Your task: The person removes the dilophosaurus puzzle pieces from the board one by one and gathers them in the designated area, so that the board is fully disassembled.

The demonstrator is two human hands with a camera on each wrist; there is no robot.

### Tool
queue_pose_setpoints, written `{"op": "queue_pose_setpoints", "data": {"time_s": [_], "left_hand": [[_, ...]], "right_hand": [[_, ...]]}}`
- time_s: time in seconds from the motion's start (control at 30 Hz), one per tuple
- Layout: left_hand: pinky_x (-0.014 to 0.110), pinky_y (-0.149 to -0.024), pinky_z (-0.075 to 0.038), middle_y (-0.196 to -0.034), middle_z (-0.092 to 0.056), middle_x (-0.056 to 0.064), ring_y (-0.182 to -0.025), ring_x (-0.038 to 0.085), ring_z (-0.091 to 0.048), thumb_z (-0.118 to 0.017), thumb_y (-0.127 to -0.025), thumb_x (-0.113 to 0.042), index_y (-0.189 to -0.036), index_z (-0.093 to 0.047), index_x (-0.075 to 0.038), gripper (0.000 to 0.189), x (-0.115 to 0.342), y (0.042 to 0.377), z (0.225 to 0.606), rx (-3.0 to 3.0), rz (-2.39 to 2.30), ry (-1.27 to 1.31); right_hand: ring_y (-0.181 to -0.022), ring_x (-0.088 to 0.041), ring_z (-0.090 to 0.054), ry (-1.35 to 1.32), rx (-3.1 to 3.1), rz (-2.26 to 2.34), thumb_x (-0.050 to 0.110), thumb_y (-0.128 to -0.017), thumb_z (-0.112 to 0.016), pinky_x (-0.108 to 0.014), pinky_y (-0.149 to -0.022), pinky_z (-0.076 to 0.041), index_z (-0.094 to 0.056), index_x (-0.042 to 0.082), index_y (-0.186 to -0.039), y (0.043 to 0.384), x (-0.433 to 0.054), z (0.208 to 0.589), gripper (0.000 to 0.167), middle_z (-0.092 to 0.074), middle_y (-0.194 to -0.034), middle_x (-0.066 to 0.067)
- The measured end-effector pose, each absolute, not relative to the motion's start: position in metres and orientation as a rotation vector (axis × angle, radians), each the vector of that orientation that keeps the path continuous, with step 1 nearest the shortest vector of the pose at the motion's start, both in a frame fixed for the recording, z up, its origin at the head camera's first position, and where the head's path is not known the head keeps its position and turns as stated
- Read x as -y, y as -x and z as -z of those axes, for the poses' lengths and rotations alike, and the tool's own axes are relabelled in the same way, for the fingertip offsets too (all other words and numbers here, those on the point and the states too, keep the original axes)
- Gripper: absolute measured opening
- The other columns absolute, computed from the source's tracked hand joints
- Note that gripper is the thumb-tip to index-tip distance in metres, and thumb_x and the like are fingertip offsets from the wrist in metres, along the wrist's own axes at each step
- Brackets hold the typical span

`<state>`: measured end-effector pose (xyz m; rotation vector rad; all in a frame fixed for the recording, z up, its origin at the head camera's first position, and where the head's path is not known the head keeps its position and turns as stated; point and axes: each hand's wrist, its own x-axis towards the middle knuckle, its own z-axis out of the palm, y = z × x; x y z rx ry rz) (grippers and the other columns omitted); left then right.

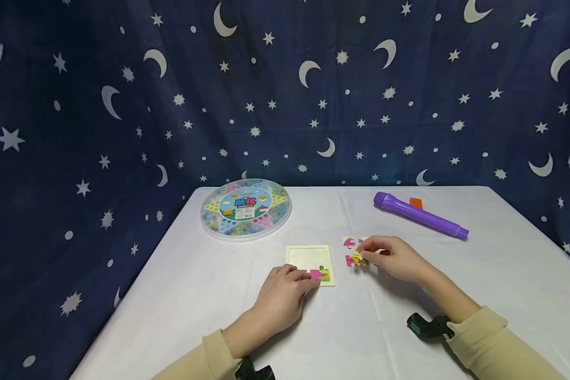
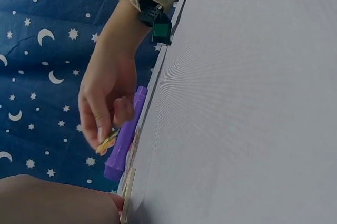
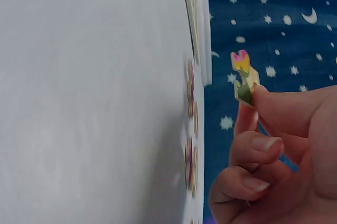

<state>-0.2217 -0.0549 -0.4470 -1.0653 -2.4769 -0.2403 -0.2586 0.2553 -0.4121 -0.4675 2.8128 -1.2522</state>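
My right hand (image 1: 399, 259) pinches a small jigsaw puzzle piece (image 3: 245, 79) between thumb and fingertips, raised above the table. Yellow, pink and green print shows on the piece. Loose puzzle pieces (image 1: 349, 242) lie beneath and beside that hand, partly hidden by it. My left hand (image 1: 280, 298) rests at the near left corner of a square cream puzzle tray (image 1: 309, 250), its fingers over the lower edge. Joined pink and green pieces (image 1: 324, 274) sit along the tray's near side, some covered by the fingers. Most of the tray's floor is bare.
A round, clear-lidded board game box (image 1: 246, 232) lies at the back left. Towards the back right is a purple microphone-shaped tube (image 1: 420, 215), with a small orange block (image 1: 415, 202) behind it. A starry dark blue curtain (image 1: 285, 95) hangs behind the white table (image 1: 361, 338).
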Motion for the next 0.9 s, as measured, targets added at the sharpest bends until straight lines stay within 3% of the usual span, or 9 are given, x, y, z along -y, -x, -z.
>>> {"op": "queue_pose_setpoints", "data": {"time_s": [0.23,0.43,0.63,0.9], "left_hand": [[0.038,-0.095,-0.051,-0.110,-0.074,-0.003,-0.105,0.020,-0.065,-0.074,-0.086,-0.006,-0.112,-0.080,-0.022,0.032,0.056,0.223,0.451,2.457,0.334,1.107],[0.035,-0.094,-0.052,-0.112,-0.074,-0.003,-0.106,0.019,-0.066,-0.073,-0.087,-0.005,-0.112,-0.080,-0.021,0.031,0.054,0.226,0.446,2.448,0.317,1.117],[0.035,-0.094,-0.053,-0.118,-0.074,-0.003,-0.111,0.020,-0.065,-0.073,-0.088,-0.006,-0.115,-0.080,-0.022,0.032,0.053,0.225,0.444,2.512,0.310,1.098],[0.036,-0.094,-0.054,-0.120,-0.073,-0.002,-0.113,0.021,-0.065,-0.072,-0.090,-0.007,-0.116,-0.080,-0.021,0.031,0.056,0.222,0.445,2.549,0.326,1.089]], "right_hand": [[-0.073,-0.024,-0.053,0.310,-2.773,1.258,0.019,-0.103,-0.061,-0.030,-0.057,-0.046,-0.071,0.010,-0.116,0.256,-0.286,0.412,0.019,-0.065,-0.103,-0.008],[-0.087,-0.024,-0.054,0.249,-2.923,1.142,0.022,-0.104,-0.061,-0.031,-0.063,-0.049,-0.069,0.005,-0.119,0.257,-0.308,0.406,0.024,-0.067,-0.109,-0.009],[-0.080,-0.023,-0.054,0.205,-2.936,1.060,0.025,-0.099,-0.067,-0.033,-0.061,-0.047,-0.069,0.005,-0.112,0.256,-0.311,0.405,0.024,-0.063,-0.094,-0.006],[-0.080,-0.023,-0.053,0.168,-2.973,0.973,0.028,-0.096,-0.071,-0.035,-0.063,-0.043,-0.071,0.005,-0.108,0.256,-0.314,0.411,0.026,-0.063,-0.089,-0.003]]}}
